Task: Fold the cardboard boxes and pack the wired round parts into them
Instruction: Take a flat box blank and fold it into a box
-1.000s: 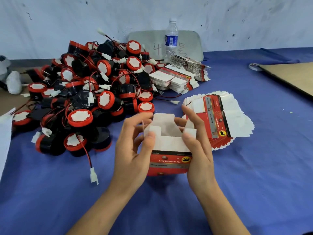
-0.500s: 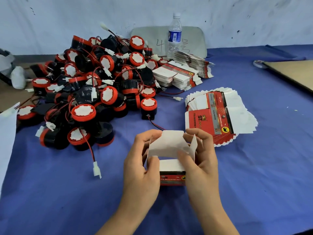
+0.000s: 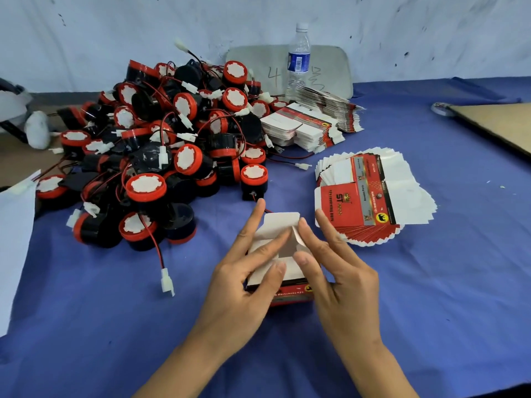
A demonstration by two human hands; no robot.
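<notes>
A small red and white cardboard box [image 3: 283, 222] stands on the blue cloth in front of me, its white top flaps partly folded in. My left hand [image 3: 244, 282] lies against the box's left side, its straight fingers pressing the left flap and its thumb on the front flap. My right hand [image 3: 339, 282] touches the right flap with straight fingers and thumb. A big pile of black and red wired round parts [image 3: 161, 156] lies to the left and behind. A fanned stack of flat unfolded boxes [image 3: 362, 196] sits just right of the box.
More flat box stacks [image 3: 304, 127] lie behind, by a water bottle [image 3: 298, 58] and a grey panel [image 3: 258, 67] at the wall. A brown board [image 3: 500, 124] lies far right, a white sheet [image 3: 14, 239] far left. One loose white wire connector [image 3: 167, 281] rests left of my hand.
The box went from held up in both hands down onto the cloth. My fingers have straightened and moved over the top flaps, which are now folding inward.
</notes>
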